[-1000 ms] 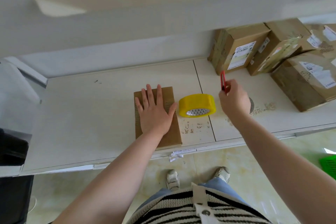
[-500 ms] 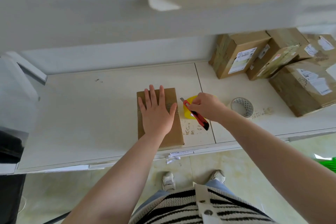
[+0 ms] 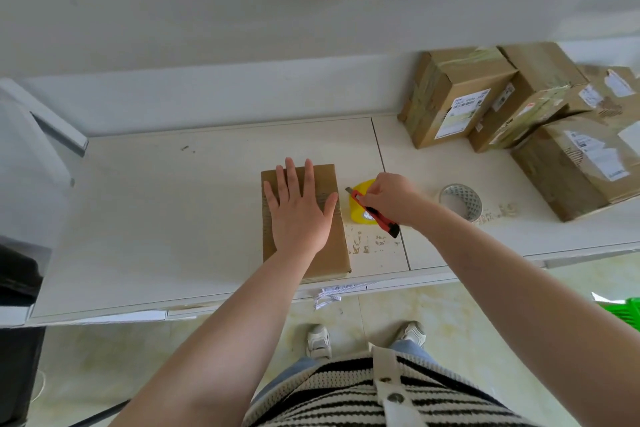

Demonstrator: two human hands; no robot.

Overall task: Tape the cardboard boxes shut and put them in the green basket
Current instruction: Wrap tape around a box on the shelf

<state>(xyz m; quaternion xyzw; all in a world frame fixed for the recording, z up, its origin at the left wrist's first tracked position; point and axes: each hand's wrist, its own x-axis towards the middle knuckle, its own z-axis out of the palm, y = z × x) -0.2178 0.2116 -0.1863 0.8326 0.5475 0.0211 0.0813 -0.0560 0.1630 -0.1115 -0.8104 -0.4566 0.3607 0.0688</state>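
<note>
1. Left hand (image 3: 300, 208) lies flat, fingers spread, on the flat brown cardboard box (image 3: 332, 250) mid-counter (image 3: 173, 218).
2. Right hand (image 3: 389, 198) grips a red box cutter (image 3: 381, 220) at 3 o'clock, covering the yellow tape roll (image 3: 360, 215).
3. Stacked brown cardboard parcels (image 3: 519, 107) at 2 o'clock; green plastic basket (image 3: 628, 314) at 4.

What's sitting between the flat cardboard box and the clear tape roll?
In the head view: the yellow tape roll, with the right hand holding the red box cutter over it.
</note>
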